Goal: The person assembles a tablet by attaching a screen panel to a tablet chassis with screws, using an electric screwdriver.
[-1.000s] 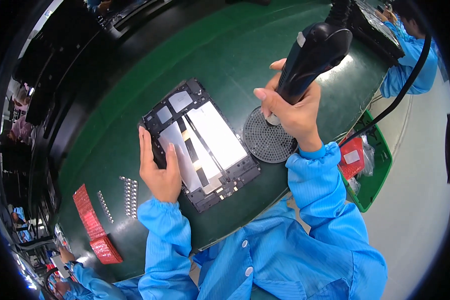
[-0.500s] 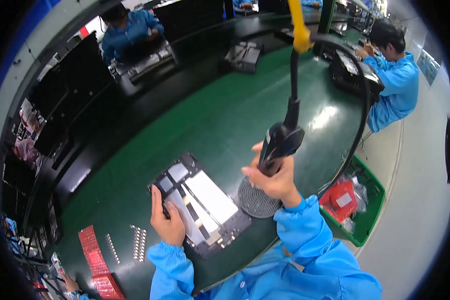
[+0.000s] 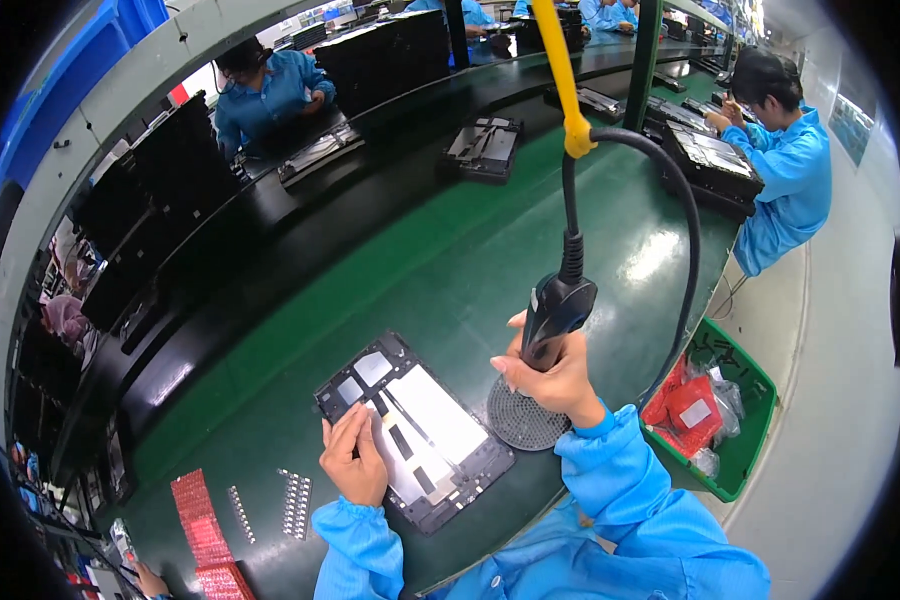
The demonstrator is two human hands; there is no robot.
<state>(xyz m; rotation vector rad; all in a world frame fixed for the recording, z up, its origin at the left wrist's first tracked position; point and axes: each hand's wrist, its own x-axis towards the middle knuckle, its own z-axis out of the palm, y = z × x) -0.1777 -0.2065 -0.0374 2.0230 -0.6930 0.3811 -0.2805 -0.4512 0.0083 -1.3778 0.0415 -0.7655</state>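
Note:
In my right hand (image 3: 560,385) is a black corded electric screwdriver (image 3: 558,318), gripped around its barrel and pointing down. Its lower end is hidden by my fingers. Below it a round grey perforated disc (image 3: 525,412) lies on the bench, next to an opened tablet (image 3: 440,425) with a black frame and silver-white battery area. My left hand (image 3: 354,458) rests on the tablet's left side, its fingers fairly straight and close together, their tips touching the inner surface near small grey panels.
Left of the tablet lie red bubble wrap (image 3: 200,520) and strips of small parts (image 3: 296,505). A green crate (image 3: 735,470) holding red and clear bags stands at the right. Other tablets (image 3: 483,148) sit farther back. Co-workers in blue (image 3: 792,175) sit around. A black cable (image 3: 692,250) loops down right.
My left hand has shifted from the tablet's left edge onto its inner surface. The right hand keeps its grip on the screwdriver. The whole view has moved slightly.

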